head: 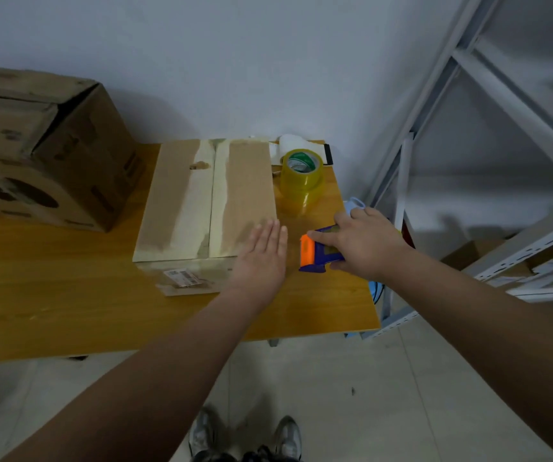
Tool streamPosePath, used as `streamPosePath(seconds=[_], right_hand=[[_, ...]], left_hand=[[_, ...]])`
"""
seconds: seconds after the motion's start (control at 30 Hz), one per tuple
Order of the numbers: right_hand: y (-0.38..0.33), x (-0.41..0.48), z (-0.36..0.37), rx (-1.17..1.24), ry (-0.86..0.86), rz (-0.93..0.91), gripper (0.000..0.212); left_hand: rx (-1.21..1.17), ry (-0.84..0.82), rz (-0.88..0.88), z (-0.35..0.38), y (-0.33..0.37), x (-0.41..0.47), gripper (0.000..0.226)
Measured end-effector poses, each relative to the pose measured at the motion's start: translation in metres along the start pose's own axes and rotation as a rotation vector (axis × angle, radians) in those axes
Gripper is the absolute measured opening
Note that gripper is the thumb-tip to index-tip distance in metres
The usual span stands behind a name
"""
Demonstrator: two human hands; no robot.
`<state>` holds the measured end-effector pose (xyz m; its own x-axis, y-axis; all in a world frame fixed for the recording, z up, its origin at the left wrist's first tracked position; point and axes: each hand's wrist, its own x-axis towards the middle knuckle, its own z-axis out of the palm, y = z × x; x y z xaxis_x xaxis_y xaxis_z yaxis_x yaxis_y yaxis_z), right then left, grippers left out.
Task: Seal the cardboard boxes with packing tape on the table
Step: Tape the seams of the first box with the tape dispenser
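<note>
Cardboard box [208, 198], flaps closed, lies in the middle of a wooden table [51, 295], the left hand [261, 258] flat and straight-fingered at its near right corner, the right hand [365, 245] gripping a blue-and-orange tape dispenser [318, 250] just beside it, a yellow tape roll [301, 176] behind.

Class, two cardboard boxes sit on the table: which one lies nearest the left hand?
The flat box in the middle, with pale tape strips; the bigger box stands far left.

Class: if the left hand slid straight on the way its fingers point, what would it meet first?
Probably the tape roll, standing beyond the left hand, right of the box; depth is unclear.
</note>
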<state>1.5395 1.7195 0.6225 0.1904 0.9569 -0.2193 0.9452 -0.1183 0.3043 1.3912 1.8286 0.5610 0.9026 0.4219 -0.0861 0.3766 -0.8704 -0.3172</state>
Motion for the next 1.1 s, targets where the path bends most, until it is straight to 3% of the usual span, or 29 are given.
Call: streamPosePath(seconds=[0.13, 0.3, 0.57, 0.8, 0.93, 1.1], right_hand=[[0.003, -0.007, 0.009, 0.085, 0.046, 0.001, 0.069], [-0.009, -0.017, 0.020, 0.232, 0.120, -0.016, 0.072], [0.007, -0.037, 0.042, 0.191, 0.300, -0.092, 0.084], [0.008, -0.036, 0.051, 0.265, 0.237, -0.077, 0.078], [-0.001, -0.027, 0.051, 0.295, 0.038, -0.006, 0.072], [-0.019, -0.002, 0.025, 0.179, -0.089, -0.020, 0.067]], left_hand=[[0.035, -0.004, 0.056, 0.012, -0.012, -0.001, 0.057], [-0.044, 0.182, 0.049, 0.038, -0.033, -0.024, 0.052], [-0.105, 0.162, 0.043, 0.041, -0.040, -0.025, 0.053], [-0.052, 0.147, 0.053, 0.044, -0.039, -0.026, 0.055], [-0.032, 0.188, -0.001, 0.044, -0.034, -0.026, 0.053], [0.026, 0.161, -0.004, 0.040, -0.033, -0.026, 0.054]])
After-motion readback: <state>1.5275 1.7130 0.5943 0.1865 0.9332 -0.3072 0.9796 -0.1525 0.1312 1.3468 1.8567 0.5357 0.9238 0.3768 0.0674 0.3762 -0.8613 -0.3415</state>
